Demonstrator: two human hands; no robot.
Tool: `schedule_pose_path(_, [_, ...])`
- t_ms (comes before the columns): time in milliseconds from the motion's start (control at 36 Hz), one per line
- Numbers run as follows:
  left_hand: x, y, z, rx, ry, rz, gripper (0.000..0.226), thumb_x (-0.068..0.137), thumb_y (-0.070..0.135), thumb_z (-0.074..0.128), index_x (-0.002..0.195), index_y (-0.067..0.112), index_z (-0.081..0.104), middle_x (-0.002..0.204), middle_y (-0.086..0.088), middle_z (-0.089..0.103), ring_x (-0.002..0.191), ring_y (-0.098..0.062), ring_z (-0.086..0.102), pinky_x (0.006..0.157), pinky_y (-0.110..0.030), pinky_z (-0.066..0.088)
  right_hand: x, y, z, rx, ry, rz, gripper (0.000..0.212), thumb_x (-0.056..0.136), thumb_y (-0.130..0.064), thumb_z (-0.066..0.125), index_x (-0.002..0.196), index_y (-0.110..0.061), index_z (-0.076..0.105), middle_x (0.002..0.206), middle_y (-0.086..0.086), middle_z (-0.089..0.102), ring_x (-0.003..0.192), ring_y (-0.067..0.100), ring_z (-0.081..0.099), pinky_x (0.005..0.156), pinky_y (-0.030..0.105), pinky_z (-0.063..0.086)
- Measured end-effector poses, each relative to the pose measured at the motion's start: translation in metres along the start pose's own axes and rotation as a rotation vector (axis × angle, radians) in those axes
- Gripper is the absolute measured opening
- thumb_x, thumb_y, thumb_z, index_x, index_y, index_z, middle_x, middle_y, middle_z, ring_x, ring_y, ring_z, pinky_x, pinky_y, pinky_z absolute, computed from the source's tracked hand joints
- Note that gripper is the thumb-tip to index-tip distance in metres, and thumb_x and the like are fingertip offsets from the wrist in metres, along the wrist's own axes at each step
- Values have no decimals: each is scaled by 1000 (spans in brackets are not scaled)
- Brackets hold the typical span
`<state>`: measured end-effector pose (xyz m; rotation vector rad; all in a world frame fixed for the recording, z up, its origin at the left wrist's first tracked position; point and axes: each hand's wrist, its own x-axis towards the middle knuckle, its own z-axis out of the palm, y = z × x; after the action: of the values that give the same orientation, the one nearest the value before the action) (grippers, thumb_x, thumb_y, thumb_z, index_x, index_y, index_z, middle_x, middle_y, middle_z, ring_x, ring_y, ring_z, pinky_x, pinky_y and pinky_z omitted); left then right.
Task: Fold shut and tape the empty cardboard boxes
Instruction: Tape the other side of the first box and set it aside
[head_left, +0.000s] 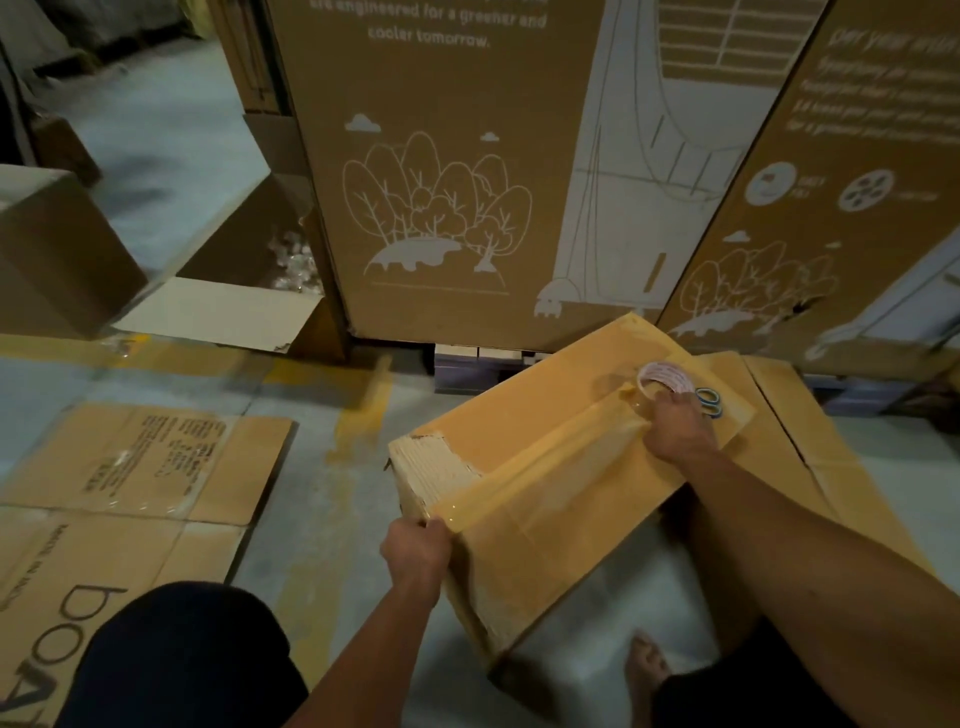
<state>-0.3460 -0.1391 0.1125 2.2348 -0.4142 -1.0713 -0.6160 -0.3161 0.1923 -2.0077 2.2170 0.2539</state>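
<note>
Beyond both of my grips I see tall printed cartons (441, 171), smooth brown cardboard with white line drawings of trees, standing on the grey concrete floor (322, 519). Left of my left grip lie flattened cardboard sheets (140, 467), matte and creased, with dark print.

The cardboard box (561, 457) I am working on is a rectangular block, tilted, its top flaps folded shut, sitting on the floor between my two arms. Its corner just above my left grip is torn, showing pale fluted layers. A glossy strip of clear tape (545, 473) runs along the top seam from one grip to the other.

My left hand (415, 556) reaches forward, fingers curled over the box's near edge, pinching the tape's end down there. My right hand (678, 426) stretches across the top with the arm nearly straight; its fingers close around the tape roll (662, 379), a round ring with a red-printed white core, resting on the box. Just right of that grip lies a pair of blue-handled scissors (710, 401).
</note>
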Motion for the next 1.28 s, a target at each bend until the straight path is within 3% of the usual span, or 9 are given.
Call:
schedule_pose_path(111, [0, 0, 0, 91, 19, 54, 26, 93, 20, 56, 100, -3, 65, 96, -16, 65, 81, -26, 63, 58, -31, 46, -1, -7, 0, 81, 105, -18, 35, 89, -9, 59, 123, -8, 58, 125, 14, 59, 116, 29, 57, 91, 38, 49])
schedule_pose_path(222, [1, 3, -4, 198, -9, 34, 30, 89, 25, 56, 103, 0, 64, 96, -17, 65, 85, -30, 64, 61, -31, 45, -9, -22, 1, 152, 107, 7, 33, 93, -7, 55, 126, -12, 60, 128, 11, 60, 116, 27, 59, 88, 35, 48])
schedule_pose_path(333, [-10, 19, -10, 288, 62, 14, 54, 78, 28, 62, 125, 9, 46, 120, -14, 55, 111, -34, 55, 90, -43, 48, -33, -41, -5, 189, 140, -53, 29, 94, -12, 55, 123, -15, 61, 127, 11, 60, 117, 29, 57, 89, 35, 47])
schedule_pose_path(472, [-21, 40, -24, 191, 138, 482, 62, 88, 19, 63, 143, 15, 34, 135, -11, 50, 124, -30, 48, 105, -46, 42, -84, -72, -9, 146, 135, -244, 24, 93, -21, 56, 116, -19, 64, 114, 6, 66, 104, 24, 63, 80, 32, 49])
schedule_pose_path(639, [-27, 58, -55, -197, -291, 488, 36, 97, 31, 54, 132, 22, 54, 126, -5, 60, 114, -23, 57, 92, -38, 48, -157, -103, -11, 216, 19, -442, 26, 91, -23, 55, 117, -23, 63, 111, 8, 67, 104, 29, 62, 80, 32, 47])
schedule_pose_path(806, [-25, 29, -78, -301, -544, 452, 29, 92, 23, 65, 120, 18, 61, 109, -4, 66, 95, -16, 61, 77, -31, 49, -199, -136, -5, 306, -58, -460, 13, 86, -22, 57, 97, -21, 64, 103, 7, 66, 99, 30, 60, 70, 30, 41])
schedule_pose_path(1000, [-10, 13, -93, -266, -408, 535, 17, 81, -7, 70, 74, 8, 69, 59, 7, 66, 55, -2, 59, 59, -19, 48, -217, -156, -4, 292, -52, -445, 18, 87, -28, 58, 100, -16, 64, 108, 9, 68, 103, 31, 59, 78, 32, 43])
schedule_pose_path(1167, [2, 31, -95, -134, -428, 637, 26, 92, -1, 57, 72, 16, 55, 65, 1, 52, 60, -9, 46, 56, -22, 39, -222, -163, 1, 512, -142, -405, 28, 95, -42, 51, 96, -14, 51, 99, 10, 65, 91, 30, 58, 72, 37, 45])
schedule_pose_path(1278, [8, 48, -98, 74, -452, 790, 20, 90, -2, 57, 76, 13, 57, 68, 1, 55, 60, -5, 47, 56, -15, 39, -220, -155, 3, 524, -148, -420, 39, 81, -51, 66, 100, -18, 54, 96, 1, 64, 89, 22, 59, 69, 34, 46])
